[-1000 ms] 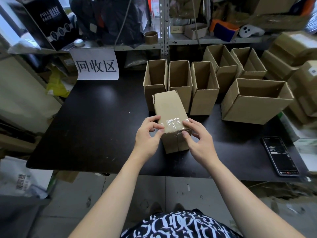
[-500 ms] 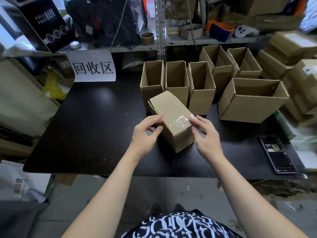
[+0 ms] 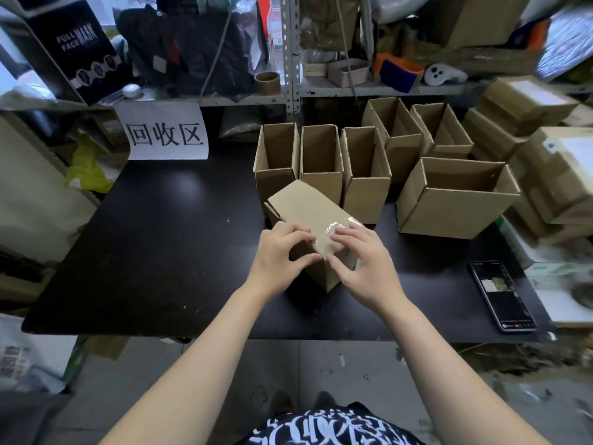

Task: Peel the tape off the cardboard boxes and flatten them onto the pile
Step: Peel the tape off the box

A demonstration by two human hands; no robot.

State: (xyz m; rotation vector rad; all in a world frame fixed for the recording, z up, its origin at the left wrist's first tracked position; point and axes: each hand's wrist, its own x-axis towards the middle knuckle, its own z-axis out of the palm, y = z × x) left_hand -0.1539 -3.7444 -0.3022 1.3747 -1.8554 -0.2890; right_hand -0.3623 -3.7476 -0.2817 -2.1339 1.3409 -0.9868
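Observation:
A small brown cardboard box point(image 3: 306, 207) lies on its side on the black table point(image 3: 154, 239), turned at an angle. Clear tape point(image 3: 332, 229) crosses its near end. My left hand point(image 3: 279, 256) grips the box's near left corner, thumb on the side and fingers on top. My right hand point(image 3: 362, 261) grips the near right corner, its fingertips on the tape and its thumb on the box's near face. Behind stand three open upright boxes point(image 3: 321, 162) in a row.
A larger open box point(image 3: 452, 200) and two more open boxes point(image 3: 417, 136) stand at the right back. A phone point(image 3: 502, 295) lies near the table's right front edge. Stacked sealed cartons point(image 3: 552, 168) rise at far right. A paper sign point(image 3: 165, 131) hangs under the shelf.
The box has been turned counter-clockwise, its near end swinging to the right. Both hands have closed in on that taped end, my right fingers moving onto the tape.

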